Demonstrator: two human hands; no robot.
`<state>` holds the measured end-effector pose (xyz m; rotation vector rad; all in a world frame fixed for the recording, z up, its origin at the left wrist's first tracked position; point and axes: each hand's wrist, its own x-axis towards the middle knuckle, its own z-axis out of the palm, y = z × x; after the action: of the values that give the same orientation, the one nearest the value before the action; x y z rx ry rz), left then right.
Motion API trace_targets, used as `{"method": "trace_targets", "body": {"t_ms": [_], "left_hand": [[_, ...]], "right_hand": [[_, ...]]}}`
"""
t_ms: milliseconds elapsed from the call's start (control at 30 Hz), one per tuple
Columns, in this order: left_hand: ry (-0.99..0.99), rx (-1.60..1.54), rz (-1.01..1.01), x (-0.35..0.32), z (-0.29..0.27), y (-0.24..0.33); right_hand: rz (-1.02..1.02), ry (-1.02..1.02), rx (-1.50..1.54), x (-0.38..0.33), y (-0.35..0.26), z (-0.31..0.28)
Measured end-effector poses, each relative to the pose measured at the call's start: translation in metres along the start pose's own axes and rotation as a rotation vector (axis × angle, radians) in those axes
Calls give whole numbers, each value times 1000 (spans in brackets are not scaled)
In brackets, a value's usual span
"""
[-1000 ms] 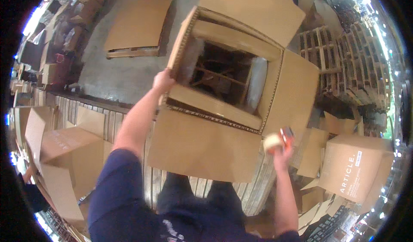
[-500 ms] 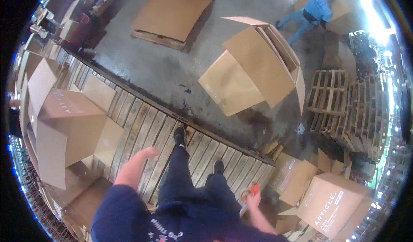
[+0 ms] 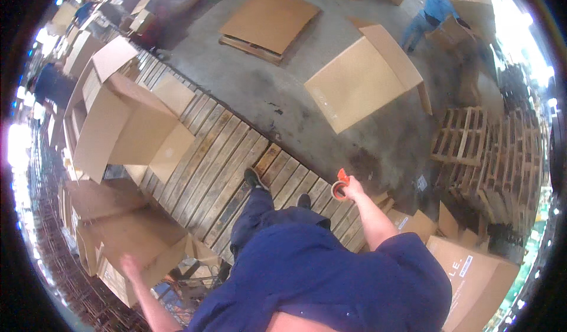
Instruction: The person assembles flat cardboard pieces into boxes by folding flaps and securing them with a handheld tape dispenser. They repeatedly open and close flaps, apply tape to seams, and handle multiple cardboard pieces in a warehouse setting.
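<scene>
Out in front and to the right, my right hand (image 3: 354,188) grips an orange tape dispenser (image 3: 339,190) with a round roll of tape on it. My left hand (image 3: 131,268) hangs low on the left, smeared by motion, in front of a brown cardboard box (image 3: 139,229); whether it touches the box cannot be made out. Just beyond that stands a large cardboard box (image 3: 103,134) with its flaps spread, on the wooden slat platform (image 3: 207,149).
A tilted open carton (image 3: 360,78) and a flat cardboard-topped pallet (image 3: 271,22) are on the concrete floor ahead. Wooden pallets (image 3: 460,137) are stacked at right, with another carton (image 3: 472,273) nearer me. A person in blue (image 3: 428,22) handles boxes at the far right.
I have turned and the view has shifted. My right hand has reached forward with the tape dispenser. My left hand has swung back and down toward the lower-left box.
</scene>
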<state>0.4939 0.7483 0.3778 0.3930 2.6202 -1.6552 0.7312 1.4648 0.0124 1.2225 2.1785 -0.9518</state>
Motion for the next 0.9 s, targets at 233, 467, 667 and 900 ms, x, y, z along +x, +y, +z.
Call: {"method": "trace_targets", "body": {"t_ms": [233,467,667,900], "left_hand": [[-1013,-1928,-666,-306,36,209],[-1023,-2001,-869,-341,120,225],[-387,-2390,-755,-211,267,129],[-50,-3665,24,-85,378,5]], "right_hand": [[-301,-116,-107,-77,-70,88],[-733,-303,-57,-189,-298,214],[-1012,-989,299,-338,-527,385],[-868,-1404,373,-465,-726,519]]}}
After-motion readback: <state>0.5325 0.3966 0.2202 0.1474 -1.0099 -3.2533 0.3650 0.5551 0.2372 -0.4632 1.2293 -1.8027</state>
